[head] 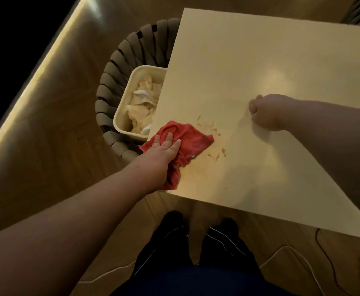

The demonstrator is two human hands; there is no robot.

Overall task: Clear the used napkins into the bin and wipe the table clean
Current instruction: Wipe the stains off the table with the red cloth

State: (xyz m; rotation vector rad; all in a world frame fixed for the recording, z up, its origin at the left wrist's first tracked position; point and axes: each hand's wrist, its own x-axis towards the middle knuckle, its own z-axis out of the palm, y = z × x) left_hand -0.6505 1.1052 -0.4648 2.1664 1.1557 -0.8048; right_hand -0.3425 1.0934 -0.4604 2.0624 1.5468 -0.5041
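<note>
A pale square table (271, 67) fills the right of the view. My left hand (164, 147) presses a crumpled red cloth (193, 137) flat against the table's near left corner, fingers straight on top of it. Brownish smears (214, 144) stain the surface just right of the cloth. My right hand (265, 112) rests on the table further right, fingers curled under, holding nothing that I can see. A cream bin (124, 107) stands beside the table's left edge, with crumpled white napkins (141, 105) inside it.
The bin sits on a woven grey chair (119, 60) partly tucked under the table's left edge. My legs and dark shoes (172, 218) stand at the near edge. Thin cables (324, 248) trail on the wooden floor to the right.
</note>
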